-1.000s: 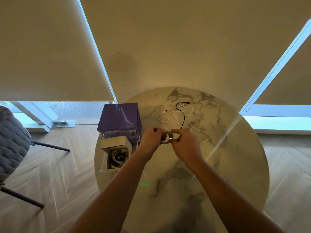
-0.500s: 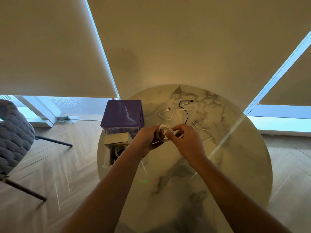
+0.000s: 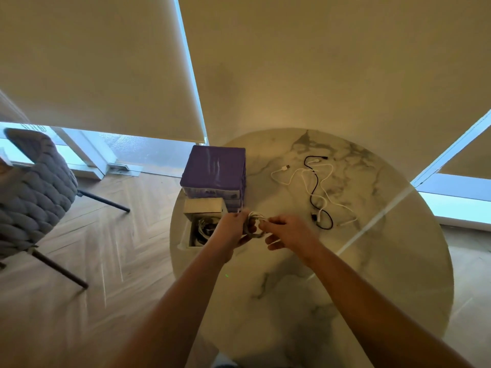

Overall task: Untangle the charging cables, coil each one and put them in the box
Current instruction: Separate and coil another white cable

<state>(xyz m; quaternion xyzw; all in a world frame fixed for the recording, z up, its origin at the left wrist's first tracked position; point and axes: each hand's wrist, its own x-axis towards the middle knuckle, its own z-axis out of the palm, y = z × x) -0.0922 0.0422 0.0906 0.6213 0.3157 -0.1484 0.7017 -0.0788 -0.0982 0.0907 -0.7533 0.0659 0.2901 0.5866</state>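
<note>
a: status on the cables?

b: we're mid-task. we have a white coil [image 3: 254, 224] in hand, above the marble table [image 3: 345, 301], just right of the open box [image 3: 198, 236]. left hand [image 3: 230, 229] grips the bundle with fingers curled round it. right hand [image 3: 289, 235] pinches the coil's near edge between thumb and forefinger, the lower fingers loosely out underneath. looks like we're tucking the tail or squaring the loops, can't tell which.

a: anything boxed yet?

b: yes, the box already holds at least one coiled cable; dark and pale loops show inside, count unclear. its flap [image 3: 203, 207] stands open at the far side, against the purple box stack [image 3: 215, 168].

a: what's left?

b: two on the table, well apart from our hands: a white cable [image 3: 289, 177] and a black cable [image 3: 314, 192]. they cross each other in several places, so we judge them tangled and uncoiled. the black one's lower loop lies just right of our right hand.

a: so roughly?

b: about halfway, as a guess. drop this coil in the box, then separate the pair, coil each, box each. risk: coil springing open on release, box is small.
</note>
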